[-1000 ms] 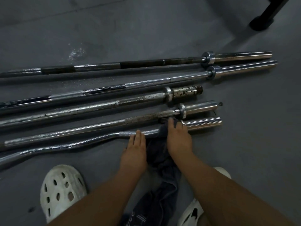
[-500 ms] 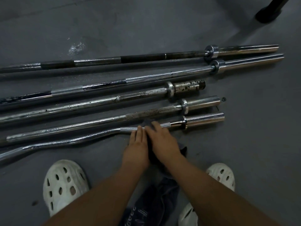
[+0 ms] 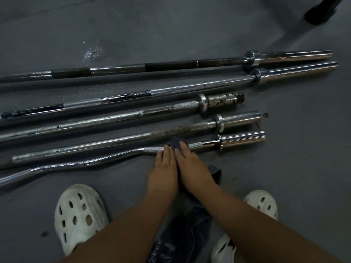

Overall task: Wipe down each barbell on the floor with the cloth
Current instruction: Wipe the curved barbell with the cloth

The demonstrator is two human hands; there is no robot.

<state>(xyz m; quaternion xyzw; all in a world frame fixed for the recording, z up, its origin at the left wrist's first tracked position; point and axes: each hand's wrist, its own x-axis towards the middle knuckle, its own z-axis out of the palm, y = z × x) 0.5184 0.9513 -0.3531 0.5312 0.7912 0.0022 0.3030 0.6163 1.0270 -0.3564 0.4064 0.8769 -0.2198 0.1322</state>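
A person crouches over 5 barbells [image 3: 117,118] lying side by side on a grey floor [image 3: 284,186]. The nearest, a bent curl bar [image 3: 85,164], lies toward the floor's near side, just ahead of white clogs [image 3: 79,215]. The right hand [image 3: 191,168] presses a dark cloth [image 3: 175,143] onto the bar's knurled grip, fingers fairly straight, not wrapped round. The left hand [image 3: 163,173], fingers straight and together, rests on the bar just beside it. To wipe well, wrapping the cloth round the shaft, rubbing firmly along the knurling and rolling the bar should reach its underside.
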